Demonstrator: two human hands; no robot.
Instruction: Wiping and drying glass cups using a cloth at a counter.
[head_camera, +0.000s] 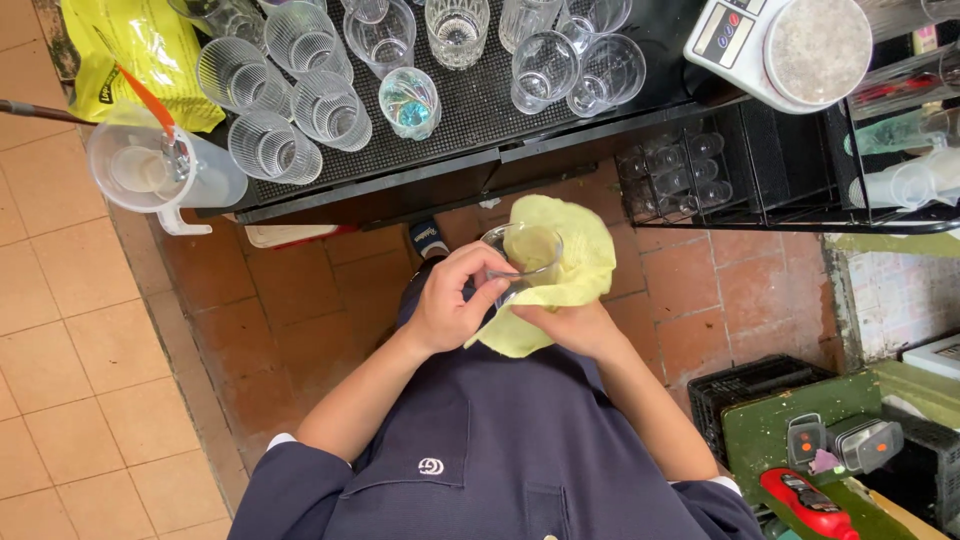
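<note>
A black ribbed surface carries many upturned clear tumblers, above the red tiled floor. Just below its edge, a yellow cloth wraps under a clear glass held over the floor. The left hand has its grip clamped on the glass's rim; the right hand has its grip closed on the cloth beneath.
</note>
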